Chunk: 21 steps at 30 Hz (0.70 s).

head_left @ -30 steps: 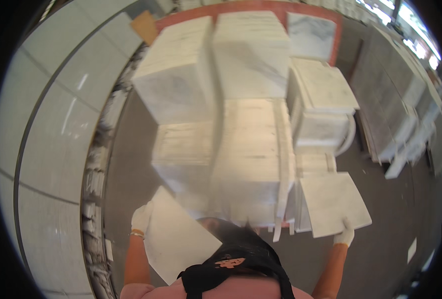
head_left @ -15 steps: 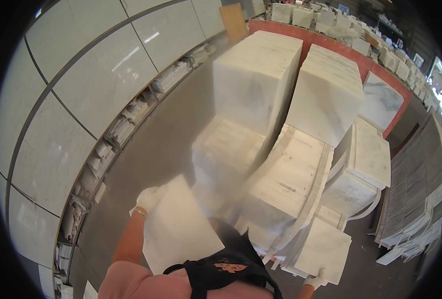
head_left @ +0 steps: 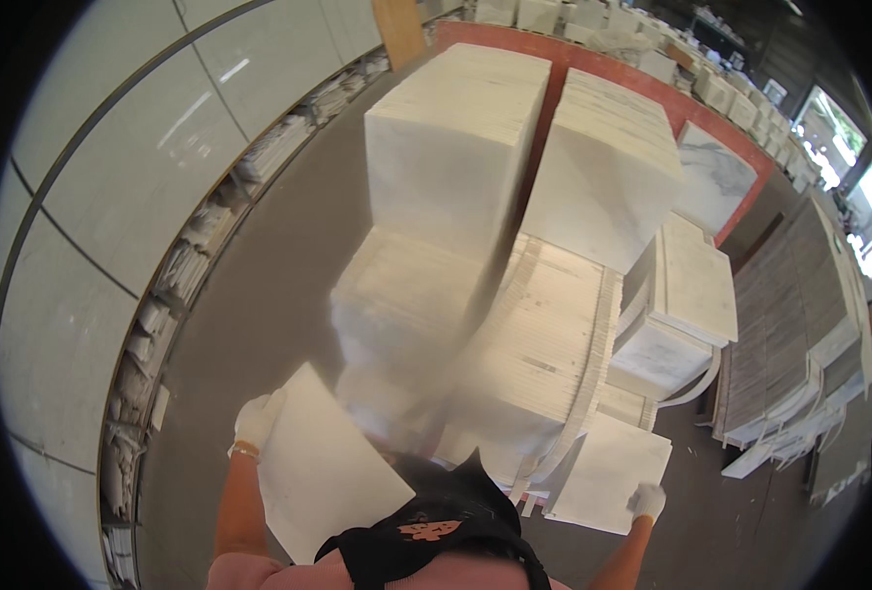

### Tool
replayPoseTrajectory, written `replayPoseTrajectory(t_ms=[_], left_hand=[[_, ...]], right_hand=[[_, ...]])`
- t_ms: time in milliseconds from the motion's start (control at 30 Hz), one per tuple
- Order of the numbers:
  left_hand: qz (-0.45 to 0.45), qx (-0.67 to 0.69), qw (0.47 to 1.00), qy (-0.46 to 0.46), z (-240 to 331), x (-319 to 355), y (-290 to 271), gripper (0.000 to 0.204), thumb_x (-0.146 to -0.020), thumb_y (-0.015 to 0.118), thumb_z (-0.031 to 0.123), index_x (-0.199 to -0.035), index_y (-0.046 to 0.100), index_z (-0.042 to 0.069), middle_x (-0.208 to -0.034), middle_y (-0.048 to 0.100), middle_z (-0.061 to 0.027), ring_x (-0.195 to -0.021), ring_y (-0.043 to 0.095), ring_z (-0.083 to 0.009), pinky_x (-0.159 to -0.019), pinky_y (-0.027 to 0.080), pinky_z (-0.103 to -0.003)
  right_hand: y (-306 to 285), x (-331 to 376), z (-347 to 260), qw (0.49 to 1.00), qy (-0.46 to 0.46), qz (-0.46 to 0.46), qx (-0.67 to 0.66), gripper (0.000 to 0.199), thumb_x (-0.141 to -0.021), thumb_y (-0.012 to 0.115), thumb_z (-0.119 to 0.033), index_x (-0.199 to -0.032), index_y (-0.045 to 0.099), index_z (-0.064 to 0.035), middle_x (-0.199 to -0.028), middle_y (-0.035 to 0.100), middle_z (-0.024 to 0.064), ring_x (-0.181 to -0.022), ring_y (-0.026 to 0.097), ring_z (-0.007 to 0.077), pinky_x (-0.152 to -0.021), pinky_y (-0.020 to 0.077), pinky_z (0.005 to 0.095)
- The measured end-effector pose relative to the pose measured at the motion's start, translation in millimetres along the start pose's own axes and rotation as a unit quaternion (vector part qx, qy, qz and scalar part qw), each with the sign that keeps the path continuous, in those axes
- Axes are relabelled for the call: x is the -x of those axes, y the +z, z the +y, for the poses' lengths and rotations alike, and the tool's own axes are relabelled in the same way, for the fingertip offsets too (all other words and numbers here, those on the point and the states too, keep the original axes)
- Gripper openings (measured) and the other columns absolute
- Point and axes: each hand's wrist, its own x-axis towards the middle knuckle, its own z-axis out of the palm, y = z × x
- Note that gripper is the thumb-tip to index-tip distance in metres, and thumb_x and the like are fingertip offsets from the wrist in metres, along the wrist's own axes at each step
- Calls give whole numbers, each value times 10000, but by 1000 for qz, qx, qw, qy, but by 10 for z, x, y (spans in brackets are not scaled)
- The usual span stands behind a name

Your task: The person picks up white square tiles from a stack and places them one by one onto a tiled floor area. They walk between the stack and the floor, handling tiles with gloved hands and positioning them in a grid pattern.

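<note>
While each gloved hand carries its own white tile, the load is split: left hand (head_left: 257,421) w/ fingers clamped on the upper corner of a large tile (head_left: 328,477) held tilted by the torso, right hand (head_left: 645,501) w/ fingers closed on the lower corner of a second tile (head_left: 608,472) near the tile stacks (head_left: 544,344). Risk, imo: single-corner grips could slip, or an edge could clip the stacks & chip or drop onto the concrete floor (head_left: 259,295).
</note>
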Motion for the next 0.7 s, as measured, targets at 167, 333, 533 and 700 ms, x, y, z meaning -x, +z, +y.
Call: replayPoseTrajectory(t_ms=[167,333,533,700], left_hand=[[2,-31,999,21,-150,-439,1,630,-943,529,589,-970,717,-12,-924,701,-228,-857,651,-385,-799,479,-429],[-10,-39,998,47,-433,-875,-86,637,-952,518,587,-893,706,-18,-851,683,-242,-803,664,-378,-754,486,-446],[24,-19,999,9,-900,-1120,-321,637,-962,534,545,-782,669,-50,-732,631,-264,-648,598,-372,-655,435,-479],[78,-9,997,-7,-1113,-1049,-462,621,-972,536,504,-771,653,-72,-719,617,-279,-639,585,-388,-652,426,-481]], right_hand=[[964,355,-2596,921,-360,34,148,583,-831,724,-187,-1355,580,26,-1279,660,179,-1167,631,273,-1032,464,372],[2022,640,-4672,756,-601,56,252,642,-754,743,-162,-1360,565,-47,-1361,592,191,-1252,561,379,-1066,439,432],[2886,381,-5802,687,-610,168,358,764,-698,753,-133,-1419,505,-86,-1413,549,193,-1333,493,381,-1087,436,447],[3238,137,-5980,698,-595,152,367,691,-729,665,-30,-1403,524,-84,-1420,538,194,-1341,479,384,-1082,442,441]])
